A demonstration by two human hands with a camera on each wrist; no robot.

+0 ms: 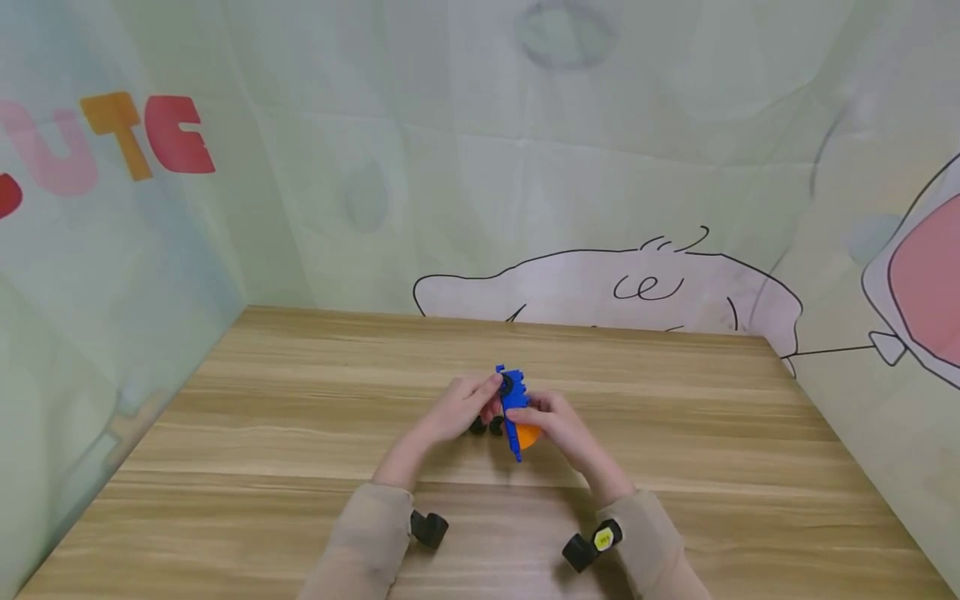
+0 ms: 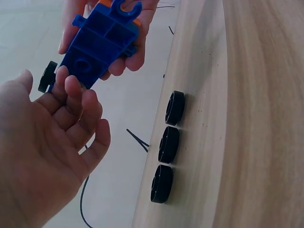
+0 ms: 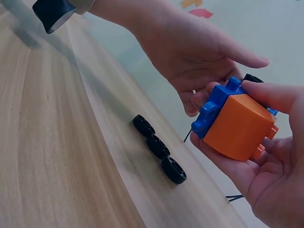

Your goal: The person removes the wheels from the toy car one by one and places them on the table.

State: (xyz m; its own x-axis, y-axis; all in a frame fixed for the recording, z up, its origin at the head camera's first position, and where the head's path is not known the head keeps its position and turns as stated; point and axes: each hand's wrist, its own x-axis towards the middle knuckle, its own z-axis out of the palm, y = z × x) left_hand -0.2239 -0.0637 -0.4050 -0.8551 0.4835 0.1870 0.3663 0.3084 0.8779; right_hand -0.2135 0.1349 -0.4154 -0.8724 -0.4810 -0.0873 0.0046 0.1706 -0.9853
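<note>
My right hand (image 1: pixel 557 423) grips a blue toy vehicle base (image 2: pixel 97 45) with an orange block (image 3: pixel 242 128) on it, thumb on one side and fingers on the other. The base is tilted and held up off the table, its hollow underside facing the left wrist view. One black wheel (image 2: pixel 47 77) sits at the base's side near its end. My left hand (image 2: pixel 52 128) is at that end, its loosely bent fingertips overlapping the base in the left wrist view. Its thumb stands apart, close to the wheel.
Three loose black wheels (image 3: pixel 157 146) stand in a row on the wooden table (image 1: pixel 300 400) below the hands. A printed cloth backdrop (image 1: pixel 480 167) rises behind the table and on both sides. A black wrist camera (image 1: pixel 430 530) is worn on the left sleeve.
</note>
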